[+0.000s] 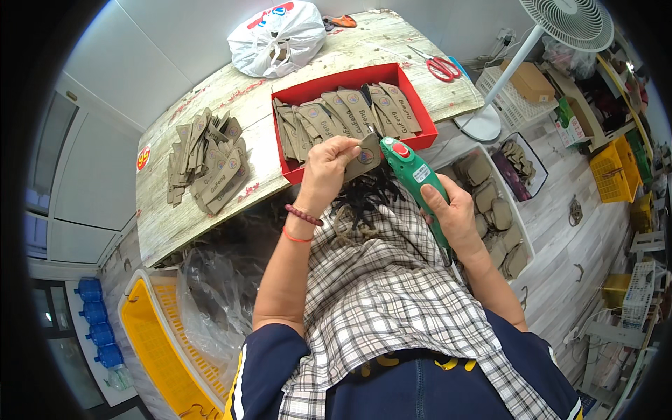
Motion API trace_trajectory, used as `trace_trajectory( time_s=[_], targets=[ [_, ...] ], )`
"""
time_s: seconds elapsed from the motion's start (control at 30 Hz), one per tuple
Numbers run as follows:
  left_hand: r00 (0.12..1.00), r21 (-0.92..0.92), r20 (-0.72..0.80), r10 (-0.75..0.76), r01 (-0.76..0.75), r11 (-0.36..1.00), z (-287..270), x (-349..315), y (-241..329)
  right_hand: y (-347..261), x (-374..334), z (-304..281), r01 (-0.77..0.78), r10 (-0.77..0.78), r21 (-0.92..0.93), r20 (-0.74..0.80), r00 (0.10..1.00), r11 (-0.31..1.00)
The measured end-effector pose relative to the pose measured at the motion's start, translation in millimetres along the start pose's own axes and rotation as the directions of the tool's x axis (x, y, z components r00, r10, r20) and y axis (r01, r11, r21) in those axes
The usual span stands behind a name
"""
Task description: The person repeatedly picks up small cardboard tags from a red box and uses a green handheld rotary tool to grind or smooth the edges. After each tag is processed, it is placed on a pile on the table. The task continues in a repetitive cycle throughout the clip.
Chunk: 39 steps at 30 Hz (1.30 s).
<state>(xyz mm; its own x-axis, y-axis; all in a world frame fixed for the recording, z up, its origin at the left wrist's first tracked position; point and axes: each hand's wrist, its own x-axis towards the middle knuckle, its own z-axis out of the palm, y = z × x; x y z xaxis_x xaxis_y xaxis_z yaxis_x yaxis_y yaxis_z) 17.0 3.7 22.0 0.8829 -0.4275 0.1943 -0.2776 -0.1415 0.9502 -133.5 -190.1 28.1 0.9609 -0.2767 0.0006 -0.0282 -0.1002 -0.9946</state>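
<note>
My left hand pinches a flat khaki fabric tab with a round emblem, just in front of the red box. The fingers of my right hand are wrapped round a green handheld power tool with a red button. Its narrow metal tip lies close against the tab's upper edge; whether it touches, I cannot tell. Rows of similar printed tabs fill the open red box. A loose heap of tabs lies left of it. Dark trimmed strips rest on my checked apron.
Red-handled scissors and a white plastic bag lie on the worn table. To the right are a white bin of khaki pieces and a standing fan. A yellow basket and clear plastic sheeting are at left.
</note>
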Motion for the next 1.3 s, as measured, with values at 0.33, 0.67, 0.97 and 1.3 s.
trace_trajectory(
  time_s=[0.33, 0.67, 0.97, 1.3],
  targets=[
    [0.921, 0.922, -0.362, 0.143, 0.331, 0.202, -173.8, 9.3, -36.0, 13.8, -2.3, -4.9, -0.012, 0.012, 0.029, -0.015, 1.0, 1.0],
    [0.991, 0.978, -0.125, 0.039, 0.117, 0.175, -51.7, 103.3, -94.9, 22.6, -5.0, -1.7, -0.032, 0.031, -0.024, -0.02, 0.999, 0.999],
    [0.912, -0.314, -0.408, -0.041, -0.098, 0.944, -54.0, 74.7, -59.2, 10.9, 4.7, 5.6, 0.057, -0.061, -0.075, -0.052, 0.997, 0.996],
    [0.949, -0.715, -0.242, -0.202, -0.033, 0.699, -2.7, 24.3, 13.4, 10.1, 2.0, 15.0, 0.16, -0.173, -0.12, -0.106, 0.979, 0.98]
  ],
)
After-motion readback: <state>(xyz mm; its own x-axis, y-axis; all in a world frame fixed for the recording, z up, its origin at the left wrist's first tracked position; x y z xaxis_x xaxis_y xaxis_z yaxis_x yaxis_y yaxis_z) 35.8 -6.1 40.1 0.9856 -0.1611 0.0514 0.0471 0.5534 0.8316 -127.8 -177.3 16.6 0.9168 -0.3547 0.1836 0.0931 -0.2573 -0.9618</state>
